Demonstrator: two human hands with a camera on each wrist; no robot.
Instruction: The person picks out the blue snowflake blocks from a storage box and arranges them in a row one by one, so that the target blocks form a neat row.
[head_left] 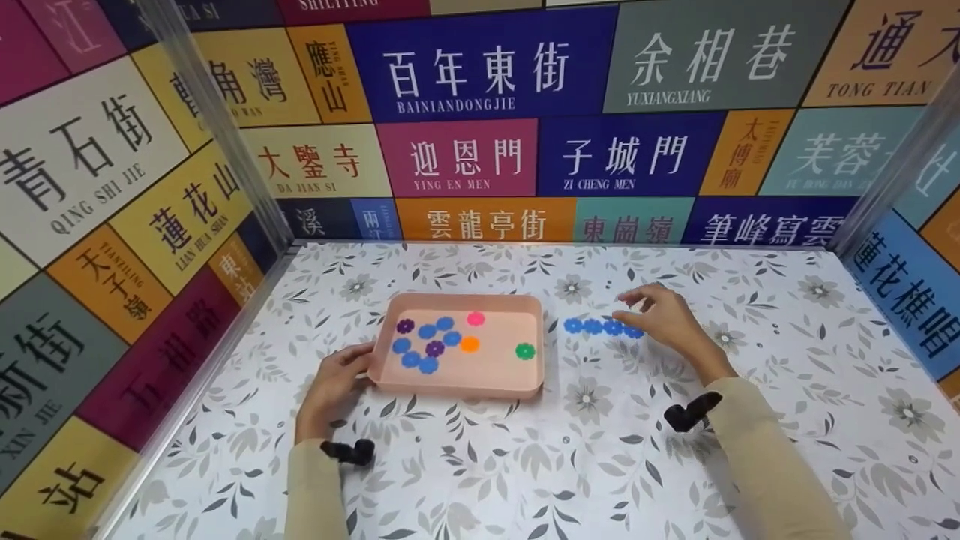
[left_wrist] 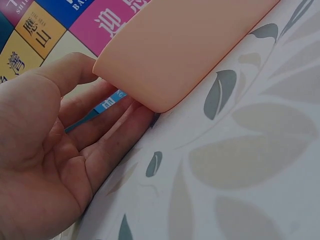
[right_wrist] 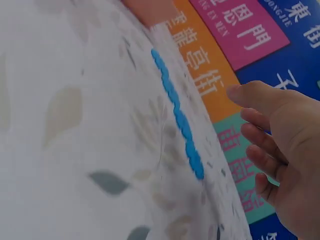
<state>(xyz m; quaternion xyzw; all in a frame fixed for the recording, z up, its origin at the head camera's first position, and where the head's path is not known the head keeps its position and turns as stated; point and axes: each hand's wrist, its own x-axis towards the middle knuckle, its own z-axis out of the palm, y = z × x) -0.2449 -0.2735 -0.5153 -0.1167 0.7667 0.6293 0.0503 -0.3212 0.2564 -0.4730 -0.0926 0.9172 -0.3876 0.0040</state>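
The left hand (head_left: 336, 379) touches the left side of the pink tray (head_left: 491, 373), fingers relaxed rather than clenched. Inside lie 6 blue flowers (head_left: 427, 331) (plus 2 purple flowers (head_left: 435, 349), 1 pink, 1 orange and 1 green). The right hand (head_left: 666, 321), released, hovers near the blue row (head_left: 592, 326) on the tablecloth (head_left: 487, 465).

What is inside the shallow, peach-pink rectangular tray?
The tray holds several blue flower-shaped pieces, two purple ones, one bright pink, one orange and one green. Whatever lies directly beneath them is covered and cannot be seen.
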